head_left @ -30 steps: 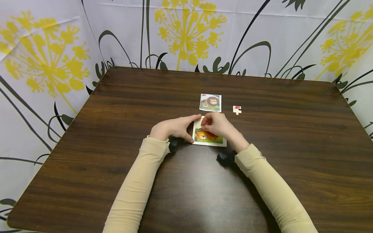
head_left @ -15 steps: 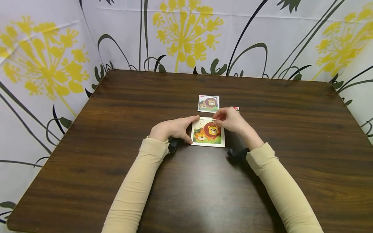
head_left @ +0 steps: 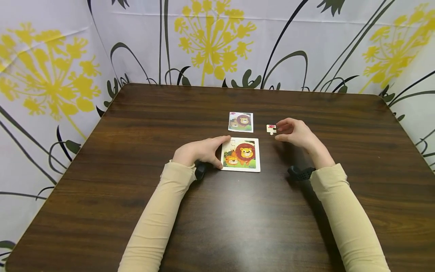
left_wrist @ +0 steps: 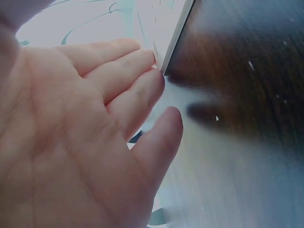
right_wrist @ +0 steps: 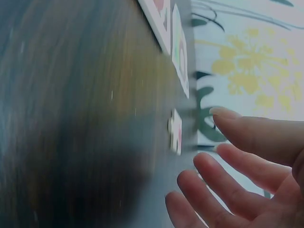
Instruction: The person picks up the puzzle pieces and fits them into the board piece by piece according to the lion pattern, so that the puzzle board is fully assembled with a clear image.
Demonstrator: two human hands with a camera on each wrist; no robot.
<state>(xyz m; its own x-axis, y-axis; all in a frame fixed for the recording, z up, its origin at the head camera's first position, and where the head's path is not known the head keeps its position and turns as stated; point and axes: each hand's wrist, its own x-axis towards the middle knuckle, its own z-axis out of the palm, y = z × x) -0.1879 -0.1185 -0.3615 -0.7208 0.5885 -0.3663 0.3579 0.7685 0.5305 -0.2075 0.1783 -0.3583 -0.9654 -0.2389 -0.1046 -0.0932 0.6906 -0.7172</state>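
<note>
A square lion jigsaw puzzle (head_left: 240, 155) in a pale frame lies on the table; its upper left corner shows a bare spot with a piece outline. My left hand (head_left: 201, 151) touches the frame's left side, thumb at the lower corner and a finger at the upper one. One loose puzzle piece (head_left: 271, 129), cream with a pink patch, lies right of the frame. Just beside that piece hovers my right hand (head_left: 296, 133), thumb and fingers apart, holding nothing. In the right wrist view the piece (right_wrist: 176, 132) lies apart from the fingertips (right_wrist: 223, 113).
A printed picture card (head_left: 241, 122) with the same lion scene lies just behind the puzzle. All of it rests on a dark wooden table (head_left: 163, 117). A white curtain (head_left: 142, 22) with yellow flowers hangs behind the table's far edge.
My right hand has left the puzzle and moved right to beside the loose piece, its fingers spreading from a pinch. The lion picture is now uncovered. My left hand stays at the frame.
</note>
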